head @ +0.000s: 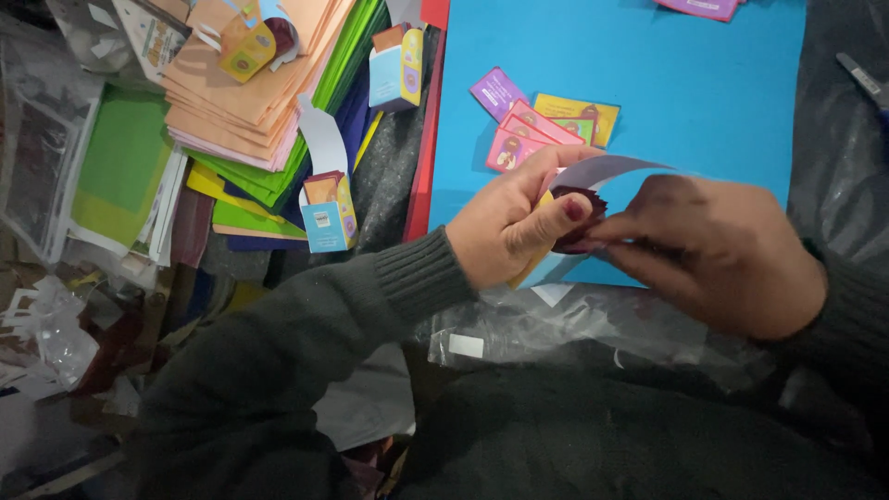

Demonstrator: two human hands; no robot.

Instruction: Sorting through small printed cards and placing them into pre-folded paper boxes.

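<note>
My left hand (514,227) grips a small flat paper cut-out (579,215) with a dark maroon scalloped part and a yellow-and-blue body. A white curved strip (607,169) of the piece arches over the top. My right hand (718,250) pinches the same piece from the right, fingertips at the maroon part. Both hands hover over the near edge of a big blue paper sheet (667,74). Several small pink, purple and yellow printed cards (542,120) lie on that sheet just beyond my hands.
A stack of peach, green and yellow paper sheets (255,102) fills the upper left. Small folded paper boxes (329,213) (398,69) stand near it. Clear plastic bags (574,329) lie in front of me, and more plastic and scraps sit at the left edge.
</note>
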